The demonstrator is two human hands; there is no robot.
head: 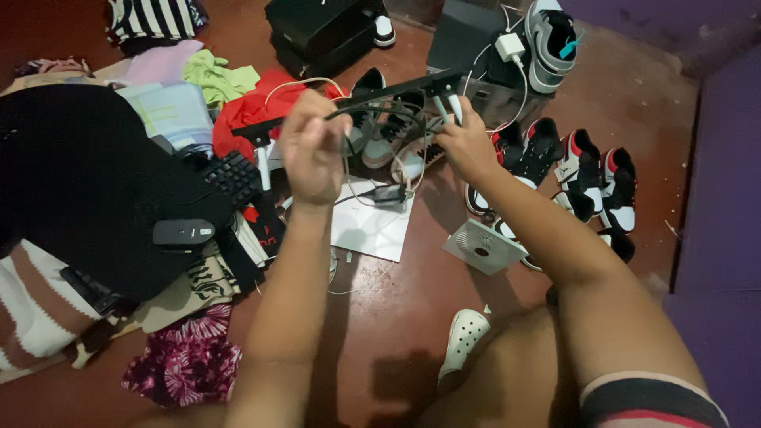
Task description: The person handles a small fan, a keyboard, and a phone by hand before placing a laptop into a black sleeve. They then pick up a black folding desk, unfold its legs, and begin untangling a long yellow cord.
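Note:
I hold a long, thin black bar (pixel 396 89) with short white legs above the floor, tilted up to the right. My left hand (pixel 311 150) is closed around a black cable (pixel 372 107) that runs along the bar. My right hand (pixel 464 143) pinches one of the white legs (pixel 455 105) near the bar's right end. Thin white and black cables (pixel 400 162) hang down in loops between my hands toward a small black adapter (pixel 390 194) lying on a white sheet (pixel 372 226).
Several sneakers (pixel 583 170) lie on the red-brown floor at right, and one grey sneaker (pixel 551 43) sits at the top. A black keyboard (pixel 234 176), a black mouse (pixel 184 232) and piled clothes (pixel 190 87) fill the left. A white square device (pixel 483 247) and a white clog (pixel 464 337) lie nearer.

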